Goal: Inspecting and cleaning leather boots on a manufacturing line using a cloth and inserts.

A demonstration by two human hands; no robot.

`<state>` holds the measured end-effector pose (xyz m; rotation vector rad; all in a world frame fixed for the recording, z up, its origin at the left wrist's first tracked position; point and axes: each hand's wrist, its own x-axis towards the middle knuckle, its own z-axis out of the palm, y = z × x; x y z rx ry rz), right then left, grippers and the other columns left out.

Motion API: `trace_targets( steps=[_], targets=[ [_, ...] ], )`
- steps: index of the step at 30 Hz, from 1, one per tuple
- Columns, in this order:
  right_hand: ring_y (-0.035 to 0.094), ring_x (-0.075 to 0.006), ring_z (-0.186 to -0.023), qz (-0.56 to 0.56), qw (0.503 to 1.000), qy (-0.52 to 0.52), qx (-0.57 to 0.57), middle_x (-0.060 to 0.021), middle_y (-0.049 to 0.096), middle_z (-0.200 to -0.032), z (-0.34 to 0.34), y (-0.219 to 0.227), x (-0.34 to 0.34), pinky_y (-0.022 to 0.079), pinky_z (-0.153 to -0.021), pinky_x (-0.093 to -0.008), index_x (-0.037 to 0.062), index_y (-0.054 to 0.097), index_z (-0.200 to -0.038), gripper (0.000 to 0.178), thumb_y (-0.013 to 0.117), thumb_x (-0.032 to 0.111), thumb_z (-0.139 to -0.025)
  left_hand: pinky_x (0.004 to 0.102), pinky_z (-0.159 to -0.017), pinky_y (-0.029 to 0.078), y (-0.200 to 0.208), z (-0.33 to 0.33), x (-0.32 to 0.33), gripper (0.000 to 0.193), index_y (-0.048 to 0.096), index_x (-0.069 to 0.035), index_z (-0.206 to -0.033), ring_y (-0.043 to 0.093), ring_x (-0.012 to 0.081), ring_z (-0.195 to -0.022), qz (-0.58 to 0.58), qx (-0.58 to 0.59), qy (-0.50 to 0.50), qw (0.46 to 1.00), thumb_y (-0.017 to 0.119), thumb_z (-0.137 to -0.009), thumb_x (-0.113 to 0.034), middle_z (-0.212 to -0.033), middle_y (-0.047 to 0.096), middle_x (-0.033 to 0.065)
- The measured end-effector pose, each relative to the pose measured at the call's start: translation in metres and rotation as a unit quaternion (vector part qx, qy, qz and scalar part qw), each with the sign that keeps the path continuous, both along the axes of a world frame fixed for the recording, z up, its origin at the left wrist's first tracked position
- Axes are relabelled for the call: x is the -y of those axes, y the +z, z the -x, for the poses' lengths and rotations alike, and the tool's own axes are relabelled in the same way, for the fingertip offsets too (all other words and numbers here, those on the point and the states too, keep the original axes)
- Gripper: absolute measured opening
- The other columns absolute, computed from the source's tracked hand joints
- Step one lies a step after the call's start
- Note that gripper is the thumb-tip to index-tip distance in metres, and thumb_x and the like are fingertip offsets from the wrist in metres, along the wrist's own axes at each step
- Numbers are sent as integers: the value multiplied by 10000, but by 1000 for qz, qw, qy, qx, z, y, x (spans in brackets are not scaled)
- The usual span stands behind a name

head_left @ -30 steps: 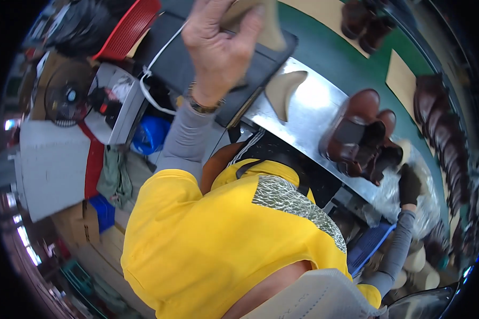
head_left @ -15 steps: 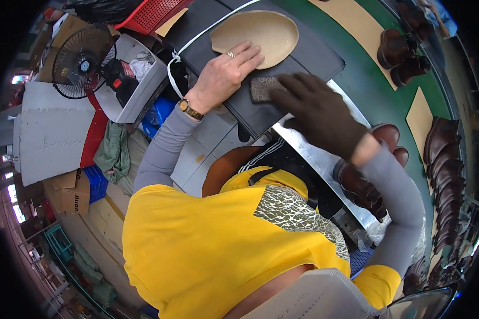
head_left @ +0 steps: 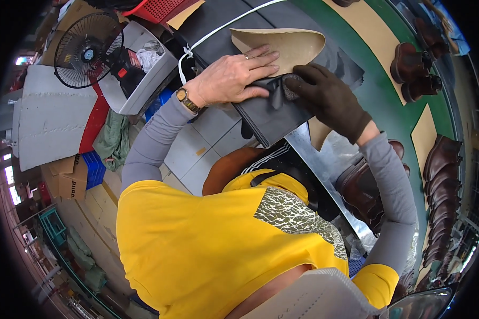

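A tan, insole-shaped piece [head_left: 290,47] lies tilted over black sheet material [head_left: 271,125] on the bench. My bare left hand [head_left: 234,77], with a ring and a wristwatch, presses down with fingers stretched over its near left edge. In a dark brown glove, my right hand [head_left: 335,101] is closed around a grey, rough-textured block [head_left: 291,86]. The block meets the creased black sheet just below the tan piece's near edge. The glove hides most of the block.
Brown leather boots [head_left: 412,72] stand at the right, with more shoes [head_left: 443,186] in a row. A metal plate [head_left: 324,170] with a brown shoe [head_left: 359,186] is beside my lap. To the left are a fan [head_left: 88,50] and a red basket [head_left: 157,9]. A white cord [head_left: 223,26] crosses the sheet.
The tan piece has gone from lying flatter to tilted. My right hand has curled round the block and moved to the piece's near edge. The black sheet has creased there.
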<state>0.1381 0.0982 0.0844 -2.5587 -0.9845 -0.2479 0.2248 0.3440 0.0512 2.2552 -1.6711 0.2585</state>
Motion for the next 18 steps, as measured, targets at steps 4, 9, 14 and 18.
trace_targets(
  steps=[4, 9, 14, 18],
  targets=[
    [537, -322, -1102, 32, 992, -19, 119, -135, 553, -1188, 24, 9, -6, 477, -922, -399, 117, 611, -1116, 386, 645, 142, -733, 301, -763, 554, -3, -6, 8, 261, 596, -72, -1006, 612, 231, -1066, 92, 81, 1, 992, 685, -788, -184, -1137, 621, 67],
    [518, -295, -1099, 17, 986, -16, 162, -120, 551, -1154, 29, -1, -29, 437, -946, -419, 79, 609, -1056, 368, 655, 237, -728, 351, -601, 481, 19, -35, 28, 167, 652, -41, -873, 618, 299, -686, 141, -50, 69, 986, 674, -822, -198, -827, 642, 125],
    [529, -251, -937, -2, 983, -83, 164, -57, 545, -984, 6, 0, -54, 424, -806, -380, 94, 596, -891, 266, 685, 286, -730, 342, -669, 489, 31, -76, 38, 336, 698, -67, -902, 634, 308, -712, 34, -223, 154, 962, 636, -851, -393, -779, 661, 134],
    [589, -303, -963, 28, 959, -269, 78, -83, 603, -1010, -39, -8, -52, 474, -783, -410, 87, 635, -985, 228, 632, 211, -794, 256, -694, 487, 27, -97, 41, 326, 656, 44, -941, 584, 120, -667, 131, -350, 102, 922, 630, -894, -278, -758, 663, 86]
  ],
)
